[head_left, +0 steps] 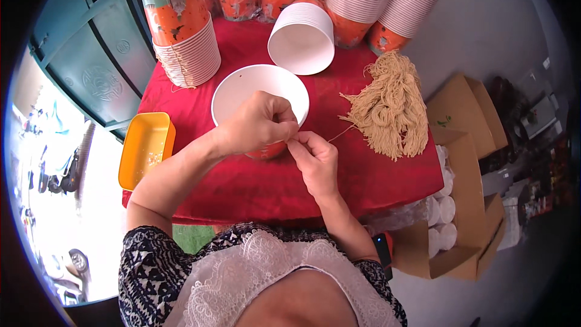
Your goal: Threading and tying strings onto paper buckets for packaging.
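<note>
- Strand (342, 134): looks very light, soft, limp; should be dry, not slippery, but likely to tangle or fray. Best taken near its end, fingertip pinch.
- Tub (266, 77): looks like thin card, light, fairly stiff; would dent if squeezed. Take by rim or wall, gently.
- Left hand (261, 122): closed, thumb and fingers pinched, over tub's near side; cannot tell what's between the fingertips.
- Right hand (315, 162): thumb and forefinger pinched, apparently on the strand; just beside left fingertips.
- Strand location: runs from behind right hand across the surface (387, 184) to the bundle (392, 109), right of both hands.
- Tub location: upright on the surface, partly hidden behind the hands; opening beyond them, orange wall showing just below left hand.
</note>
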`<state>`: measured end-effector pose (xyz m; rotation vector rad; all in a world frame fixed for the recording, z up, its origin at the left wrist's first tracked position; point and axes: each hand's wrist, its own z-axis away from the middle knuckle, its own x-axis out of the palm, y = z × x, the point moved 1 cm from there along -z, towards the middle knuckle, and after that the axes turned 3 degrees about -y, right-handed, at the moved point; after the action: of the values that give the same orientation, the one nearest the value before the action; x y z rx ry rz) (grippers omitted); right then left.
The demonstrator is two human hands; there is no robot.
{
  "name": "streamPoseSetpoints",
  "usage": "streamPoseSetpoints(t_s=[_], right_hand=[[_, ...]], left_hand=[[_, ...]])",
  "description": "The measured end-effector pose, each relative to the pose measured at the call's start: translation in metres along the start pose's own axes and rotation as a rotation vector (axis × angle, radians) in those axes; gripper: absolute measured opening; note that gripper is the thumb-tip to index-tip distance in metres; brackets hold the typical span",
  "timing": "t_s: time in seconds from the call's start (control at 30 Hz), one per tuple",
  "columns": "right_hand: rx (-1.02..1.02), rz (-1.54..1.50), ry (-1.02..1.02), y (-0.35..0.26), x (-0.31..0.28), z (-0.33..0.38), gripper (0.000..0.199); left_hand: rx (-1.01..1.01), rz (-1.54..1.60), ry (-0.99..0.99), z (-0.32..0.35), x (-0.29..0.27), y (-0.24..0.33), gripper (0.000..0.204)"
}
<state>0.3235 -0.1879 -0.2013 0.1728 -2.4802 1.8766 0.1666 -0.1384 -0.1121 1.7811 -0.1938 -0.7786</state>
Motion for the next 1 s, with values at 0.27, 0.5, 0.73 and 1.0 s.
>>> streamPoseSetpoints(t_s=[0.27, 0.5, 0.73, 1.0], right_hand=[[0.063, -0.065, -0.051, -0.007, 0.006, -0.001, 0.013], [0.091, -0.057, -0.047, -0.016, -0.002, -0.008, 0.015], [0.164, -0.087, -0.049, -0.027, -0.022, -0.002, 0.013], [0.123, -0.02, -0.046, -0.054, -0.045, 0.006, 0.013]], left_hand=[[-0.132, 0.084, -0.075, -0.002, -0.009, -0.001, 0.013], [-0.143, 0.25, -0.025, -0.002, -0.006, -0.004, 0.024], [-0.18, 0.087, -0.018, -0.007, 0.013, 0.005, 0.012], [-0.151, 0.217, -0.065, -0.012, 0.013, 0.004, 0.009]])
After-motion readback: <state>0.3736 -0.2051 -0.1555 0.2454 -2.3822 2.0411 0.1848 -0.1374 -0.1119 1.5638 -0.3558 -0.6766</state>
